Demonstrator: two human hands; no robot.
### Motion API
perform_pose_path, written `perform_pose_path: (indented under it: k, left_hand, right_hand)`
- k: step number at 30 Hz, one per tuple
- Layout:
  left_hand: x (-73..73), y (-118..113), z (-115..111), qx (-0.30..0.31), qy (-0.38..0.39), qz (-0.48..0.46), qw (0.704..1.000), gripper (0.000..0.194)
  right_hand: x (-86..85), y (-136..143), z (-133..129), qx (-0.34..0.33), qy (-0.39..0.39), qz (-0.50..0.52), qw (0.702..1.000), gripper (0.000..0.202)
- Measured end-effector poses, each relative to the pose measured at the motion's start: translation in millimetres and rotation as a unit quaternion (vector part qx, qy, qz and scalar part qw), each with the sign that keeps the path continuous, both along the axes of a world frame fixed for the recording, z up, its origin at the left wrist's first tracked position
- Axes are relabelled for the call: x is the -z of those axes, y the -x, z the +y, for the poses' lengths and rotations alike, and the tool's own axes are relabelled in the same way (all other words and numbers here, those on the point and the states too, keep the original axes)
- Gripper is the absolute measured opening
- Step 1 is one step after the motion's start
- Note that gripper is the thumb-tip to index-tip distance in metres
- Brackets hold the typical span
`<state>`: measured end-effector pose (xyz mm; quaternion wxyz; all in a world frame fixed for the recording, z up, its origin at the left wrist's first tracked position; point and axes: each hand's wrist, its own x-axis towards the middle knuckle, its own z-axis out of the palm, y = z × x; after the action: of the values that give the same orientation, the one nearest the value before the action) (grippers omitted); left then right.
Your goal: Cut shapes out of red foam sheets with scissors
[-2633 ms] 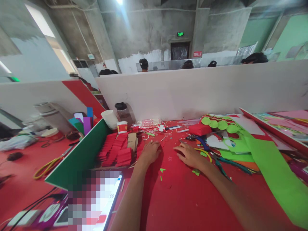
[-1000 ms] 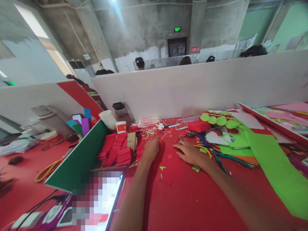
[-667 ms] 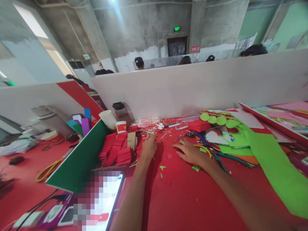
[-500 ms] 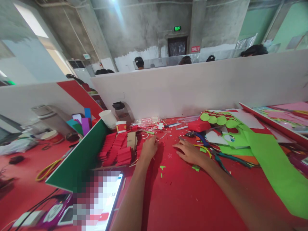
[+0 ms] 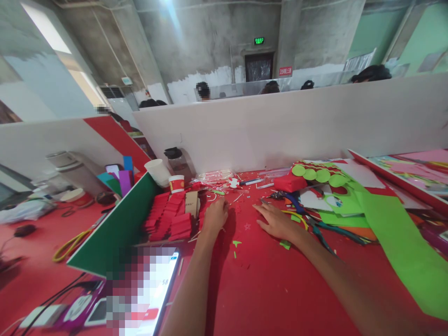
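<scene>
My left hand rests on the red tabletop with its fingers curled together. What they hold, if anything, is hidden. Beside it lie stacks of folded red pieces and a small brown box. My right hand lies palm down, fingers apart, with nothing visible in it. A yellow-handled tool and pliers with teal handles are near its wrist. Between the hands, a small star outline shows on the table, and green scraps lie closer to me.
A lit phone is at front left beside a green divider. A red paper cup and a dark-lidded bottle stand at the back. Green sheets spread over the right. A white partition closes the far side.
My left hand has shifted very slightly left, and the fingers of my right hand have moved a little. The things on the table lie as before.
</scene>
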<state>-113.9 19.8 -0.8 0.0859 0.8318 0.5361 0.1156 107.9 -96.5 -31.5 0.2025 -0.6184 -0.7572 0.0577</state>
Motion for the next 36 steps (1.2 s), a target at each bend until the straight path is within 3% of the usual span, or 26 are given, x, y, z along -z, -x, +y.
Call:
perform_pose_path:
  k: [36]
  left_hand:
    - [-11.1, -1.1, -7.1, -0.031, 0.009, -0.029, 0.999, 0.022]
  right_hand:
    - [-10.2, -0.1, -1.7, -0.033, 0.005, -0.015, 0.999, 0.036]
